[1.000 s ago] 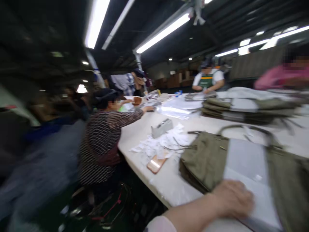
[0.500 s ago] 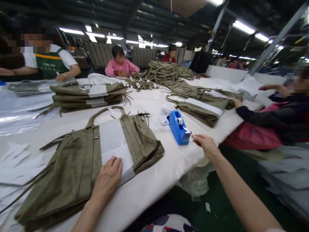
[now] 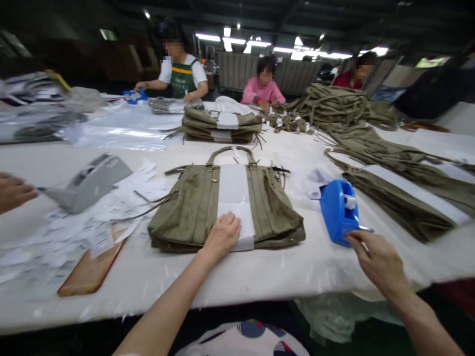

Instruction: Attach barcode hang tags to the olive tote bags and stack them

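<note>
1. Left hand (image 3: pixel 221 236) lies flat, palm down, fingers loosely spread, pressing the near end of a white paper band (image 3: pixel 234 198) that wraps the middle of an olive bag (image 3: pixel 193 207).
2. The bag lies flat at the centre of the white table (image 3: pixel 260 272), handles pointing to the far side, near edge close to the table's front.
3. Right hand (image 3: pixel 378 259) is at the near end of a blue tape dispenser (image 3: pixel 337 212), fingertips pinched together at the cutter. Whether tape is between them cannot be told.
4. The dispenser stands just right of the bag, apart from it.
5. Left of the bag: a grey tape dispenser (image 3: pixel 89 180) on scattered white paper slips (image 3: pixel 111 207); nearer, a tan phone-like slab (image 3: pixel 91 269) lies flat.
6. Another person's hand (image 3: pixel 13 190) enters at the far left edge, near the grey dispenser.
7. Far centre: a stack of folded olive bags (image 3: pixel 220 126). Right: another banded bag (image 3: pixel 404 195) and a heap of olive straps (image 3: pixel 334 106).
8. Three people sit at the far side.
</note>
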`<state>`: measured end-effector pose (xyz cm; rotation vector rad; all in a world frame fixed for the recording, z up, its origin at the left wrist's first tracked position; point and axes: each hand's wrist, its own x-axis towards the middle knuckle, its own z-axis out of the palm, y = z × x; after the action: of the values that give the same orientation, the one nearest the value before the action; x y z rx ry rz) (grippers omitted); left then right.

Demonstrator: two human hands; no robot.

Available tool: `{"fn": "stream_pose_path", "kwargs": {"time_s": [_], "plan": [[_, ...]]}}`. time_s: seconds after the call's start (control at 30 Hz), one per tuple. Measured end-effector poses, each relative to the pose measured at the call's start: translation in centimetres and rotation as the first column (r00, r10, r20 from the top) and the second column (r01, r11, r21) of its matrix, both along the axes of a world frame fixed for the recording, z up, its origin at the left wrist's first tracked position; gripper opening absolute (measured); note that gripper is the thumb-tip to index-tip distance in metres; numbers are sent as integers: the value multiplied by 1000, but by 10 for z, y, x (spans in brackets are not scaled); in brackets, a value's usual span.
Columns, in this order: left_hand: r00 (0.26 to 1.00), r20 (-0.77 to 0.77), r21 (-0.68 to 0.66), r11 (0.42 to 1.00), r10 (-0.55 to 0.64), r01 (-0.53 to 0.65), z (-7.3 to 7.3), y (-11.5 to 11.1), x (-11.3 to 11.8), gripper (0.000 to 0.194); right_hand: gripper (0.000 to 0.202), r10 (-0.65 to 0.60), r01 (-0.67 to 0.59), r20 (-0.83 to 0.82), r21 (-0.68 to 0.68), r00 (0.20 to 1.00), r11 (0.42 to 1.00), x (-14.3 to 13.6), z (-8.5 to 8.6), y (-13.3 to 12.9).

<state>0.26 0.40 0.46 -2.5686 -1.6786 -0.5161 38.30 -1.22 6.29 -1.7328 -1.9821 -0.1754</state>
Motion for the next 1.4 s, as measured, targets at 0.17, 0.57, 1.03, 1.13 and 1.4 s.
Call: {"fn": "stream_pose_path", "kwargs": {"time_s": [0.17, 0.57, 1.03, 1.13, 1.4], "plan": [[999, 35, -5, 999, 40, -40, -1, -2, 1, 18, 24, 698, -680, 221, -165, 681, 715, -152, 51, 70], [991, 127, 24, 998, 48, -52, -9, -1, -1, 21, 16, 885, -574, 424, -683, 192, 452, -324, -2, 164], [990, 136, 35, 998, 42, -48, -13, 0, 0, 24, 30, 656, -492, 291, -473, 696, 731, -295, 0, 131], [995, 93, 36, 999, -30, 27, -20, 3, 1, 34, 45, 708, -535, 233, -513, 666, 672, -301, -8, 85], [994, 114, 29, 1000, 2, -5, -13, 3, 1, 33, 34, 673, -651, -162, -490, 721, 580, -285, 4, 83]]}}
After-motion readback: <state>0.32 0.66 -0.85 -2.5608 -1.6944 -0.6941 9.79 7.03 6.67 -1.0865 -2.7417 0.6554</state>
